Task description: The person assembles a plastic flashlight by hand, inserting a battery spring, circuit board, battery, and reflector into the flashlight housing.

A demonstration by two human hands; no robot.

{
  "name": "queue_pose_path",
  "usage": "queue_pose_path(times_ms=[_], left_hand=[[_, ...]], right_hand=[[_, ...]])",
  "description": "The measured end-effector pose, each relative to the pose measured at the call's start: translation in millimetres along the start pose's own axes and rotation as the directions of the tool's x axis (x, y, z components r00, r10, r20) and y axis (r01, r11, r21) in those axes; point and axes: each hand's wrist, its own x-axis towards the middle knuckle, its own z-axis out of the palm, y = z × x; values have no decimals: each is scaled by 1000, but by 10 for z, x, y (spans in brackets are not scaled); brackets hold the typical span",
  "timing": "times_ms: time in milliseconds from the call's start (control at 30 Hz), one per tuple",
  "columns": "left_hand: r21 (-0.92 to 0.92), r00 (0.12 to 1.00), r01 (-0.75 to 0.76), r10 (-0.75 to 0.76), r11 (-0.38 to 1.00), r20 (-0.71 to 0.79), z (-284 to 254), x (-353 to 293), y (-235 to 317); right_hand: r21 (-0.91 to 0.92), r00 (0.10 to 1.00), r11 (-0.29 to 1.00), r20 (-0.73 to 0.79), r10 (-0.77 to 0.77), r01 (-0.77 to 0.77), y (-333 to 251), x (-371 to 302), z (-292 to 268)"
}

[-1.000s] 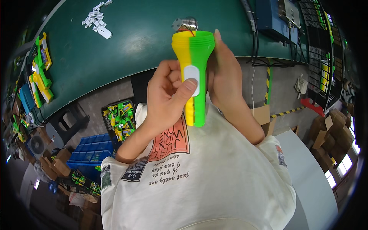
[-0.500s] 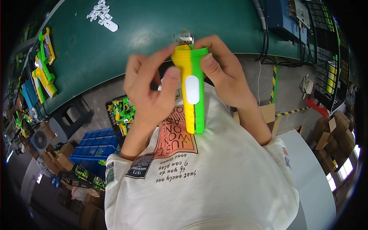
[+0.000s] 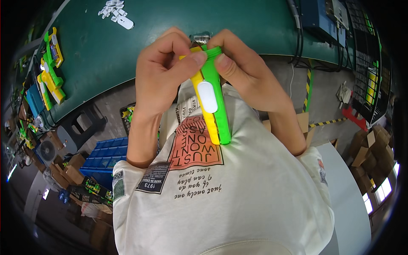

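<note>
A flashlight housing (image 3: 217, 95) hangs in front of my shirt, one half yellow and the other green, with a white slide switch (image 3: 207, 97) on its front. Along the lower seam, a narrow dark gap shows between the halves. My left hand (image 3: 163, 70) pinches the yellow half at the wide threaded end, thumb across the rim. On the green half's rim, my right hand (image 3: 244, 70) closes thumb and fingers. A shiny clear lamp head (image 3: 201, 38) sits just beyond the wide end, with a thin wire beside it; fingers partly hide it.
White switch pieces (image 3: 117, 15) lie on the green table (image 3: 178, 15). Yellow-green flashlight parts (image 3: 51, 80) rest at its left edge. A blue machine (image 3: 321, 23) with black cables stands far right. Below are a dark stool (image 3: 80, 129), blue crates (image 3: 104, 157) and a grey-white surface (image 3: 346, 187).
My left hand has moved up and right and now pinches the yellow rim. The flashlight has tilted, its wide end shifting left. The seam gap shows more near the top.
</note>
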Motion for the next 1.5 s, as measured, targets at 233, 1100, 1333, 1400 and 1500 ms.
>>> queue_pose_path(times_ms=[233,1100,1333,1400,1500], left_hand=[[-99,994,-108,106,989,-31,-123,-8,-90],[-179,865,-168,58,969,-498,-211,49,5],[-284,863,-250,81,926,-498,-239,-48,89],[-249,837,-317,146,915,-528,-222,-111,152],[-212,786,-414,231,885,-573,-203,-216,224]], right_hand=[[307,988,952,-140,59,-13,-35,-70,171],[584,958,761,143,248,-284,-58,-79,-64],[641,966,724,148,211,-256,-105,-33,-115],[678,978,708,86,188,-196,-165,8,-130],[528,991,839,88,99,-131,-270,61,-184]])
